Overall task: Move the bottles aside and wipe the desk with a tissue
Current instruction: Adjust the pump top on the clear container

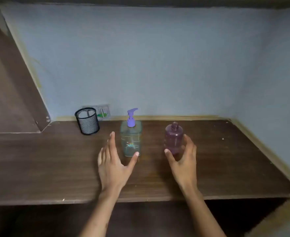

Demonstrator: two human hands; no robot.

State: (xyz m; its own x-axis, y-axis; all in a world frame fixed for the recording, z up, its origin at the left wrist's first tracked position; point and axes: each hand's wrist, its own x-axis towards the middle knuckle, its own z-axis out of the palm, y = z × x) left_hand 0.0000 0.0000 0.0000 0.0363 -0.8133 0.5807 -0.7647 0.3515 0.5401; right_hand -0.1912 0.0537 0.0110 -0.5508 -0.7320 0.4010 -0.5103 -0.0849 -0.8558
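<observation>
Our left hand [112,165] is spread open beside the pump bottle [131,137], while our right hand [183,161] grasps the purple bottle [173,136] upright on the desk [55,165].

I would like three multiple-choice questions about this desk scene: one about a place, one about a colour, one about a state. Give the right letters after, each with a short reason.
1. Where does the mesh pen holder stand on the desk?
A. back left, near the wall
B. front right edge
C. between the two bottles

2. What colour is the pump of the clear pump bottle?
A. red
B. purple
C. white

3. What is the state of the purple bottle?
A. lying on its side
B. upright with a cap on
C. upright with its neck open

Answers:
1. A, it stands left of both bottles, close to the wall.
2. B, the pump head is purple.
3. C, it stands upright, capless, the right hand curled around it; the left hand is open beside the pump bottle.
</observation>
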